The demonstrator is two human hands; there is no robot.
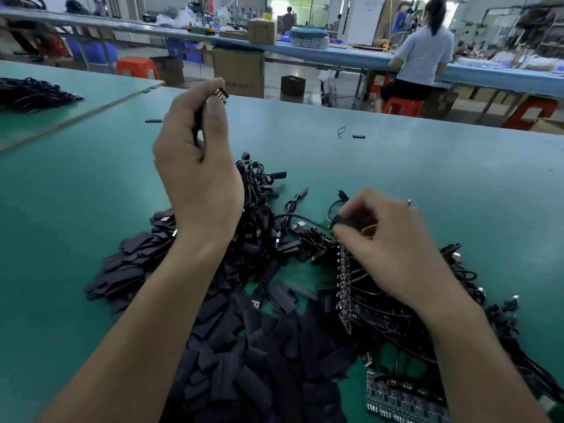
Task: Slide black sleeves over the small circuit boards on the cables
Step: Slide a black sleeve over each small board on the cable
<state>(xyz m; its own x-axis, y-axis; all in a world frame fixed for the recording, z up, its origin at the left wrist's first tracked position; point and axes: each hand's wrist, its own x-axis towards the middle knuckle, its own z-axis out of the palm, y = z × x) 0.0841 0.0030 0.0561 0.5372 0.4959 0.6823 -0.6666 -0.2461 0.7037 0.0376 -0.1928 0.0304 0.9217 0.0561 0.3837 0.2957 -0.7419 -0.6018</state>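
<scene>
One board held up, one cable pinched.
Your left hand, raised over the green table, curls its fingers round a small circuit board. Your right hand pinches a black cable low over the table, and the loose black sleeves lie heaped between your forearms.

A person's left hand is raised above a green table, gripping a cable end (a small metallic tip shows above the fingers). The right hand, slightly blurred, pinches a thin black cable over a tangle of cables. Loose black sleeves lie heaped nearest the camera.
</scene>
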